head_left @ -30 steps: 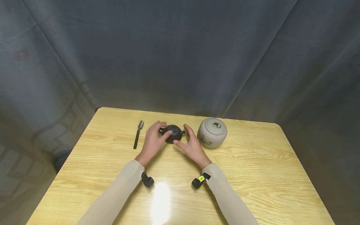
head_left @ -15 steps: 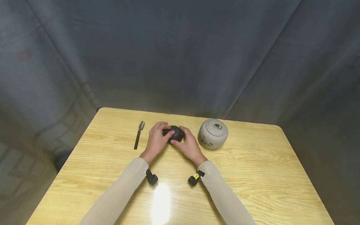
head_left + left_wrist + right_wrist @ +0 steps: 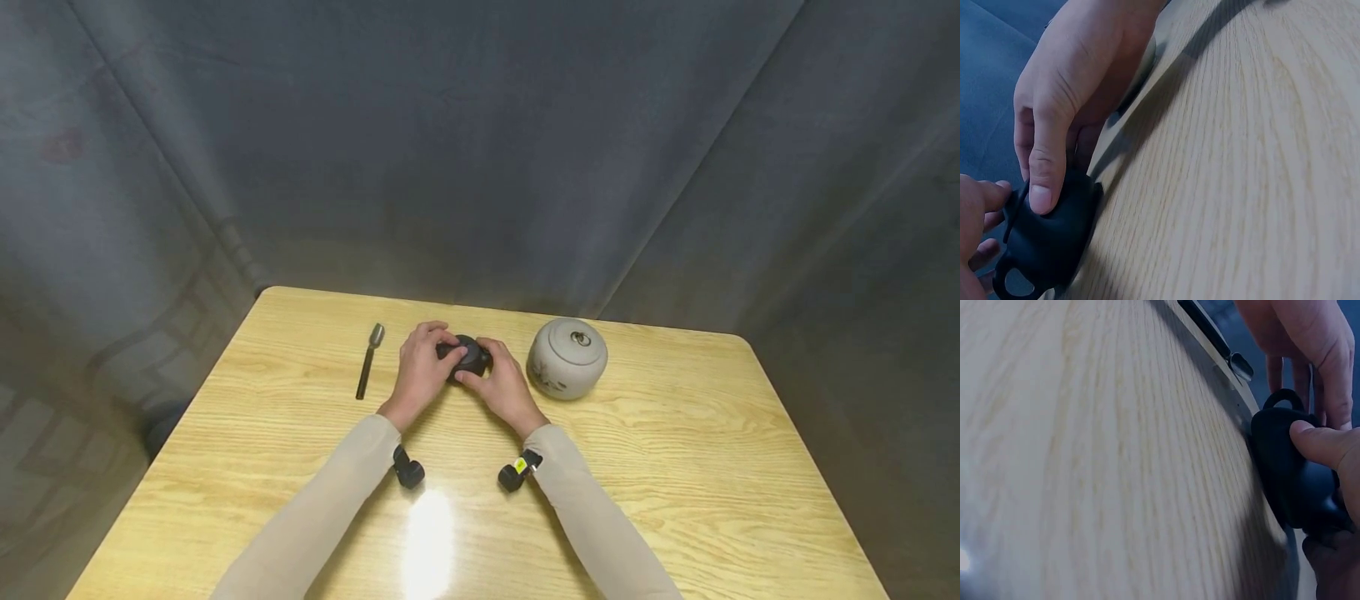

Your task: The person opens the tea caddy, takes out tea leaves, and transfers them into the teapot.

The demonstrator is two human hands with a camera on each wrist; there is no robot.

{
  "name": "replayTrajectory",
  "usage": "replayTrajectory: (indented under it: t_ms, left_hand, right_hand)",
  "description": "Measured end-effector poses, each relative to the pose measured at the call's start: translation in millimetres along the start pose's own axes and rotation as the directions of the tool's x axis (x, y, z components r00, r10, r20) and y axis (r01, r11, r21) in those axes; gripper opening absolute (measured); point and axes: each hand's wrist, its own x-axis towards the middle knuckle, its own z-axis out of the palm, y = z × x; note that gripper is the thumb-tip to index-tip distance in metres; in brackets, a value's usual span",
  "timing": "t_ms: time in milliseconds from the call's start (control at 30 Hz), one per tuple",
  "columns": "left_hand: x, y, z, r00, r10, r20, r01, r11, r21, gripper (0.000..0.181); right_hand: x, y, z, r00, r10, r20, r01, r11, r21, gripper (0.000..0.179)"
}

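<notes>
Step in hand: the small, squat, matte black teapot seems to be steadied from one side while its round black lid is handled from the other.
Teapot's place: it is set toward 12 o'clock on the pale yellow wood-grained table, between both hands.
Left hand: held at the pot's 9 o'clock, thumb and forefinger pinched on the lid; whether a knob is covered cannot be told.
Right hand: curled round the body at 4 o'clock, thumb pressed on the near wall.
Next move: if the lid is to be raised, a firm pinch and a straight lift are probably called for, with the body kept still.
Pot surface: smooth and dull, seemingly clay; the looped black handle is pointed to 9 o'clock.
Jar: a rounded grey-beige jar, apparently ceramic, dark-painted and topped with a small ring, is placed at the pot's 3 o'clock.
Scoop: a slim black-handled scoop with a metallic head is laid at 9 o'clock, head toward 12.
Backdrop: a dark blue-grey fabric curtain is hung beyond the table, softly folded.
</notes>
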Motion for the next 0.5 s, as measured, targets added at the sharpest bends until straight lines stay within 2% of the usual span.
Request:
replayTrajectory:
  t_ms: [233,500]
  left_hand:
    - [1.6,4.1,1.6,1.000,0.012,-0.016,-0.012,1.000,0.022,0.023]
    - [5.5,10.4,2.3,0.998,-0.044,-0.038,0.046,0.998,0.035,0.022]
  right_hand:
    - [1.3,0,-1,1.000,0.008,0.000,-0.008,1.000,-0.016,0.071]
    - [2.4,0,0,1.000,-0.013,-0.005,0.013,1.000,-0.007,0.069]
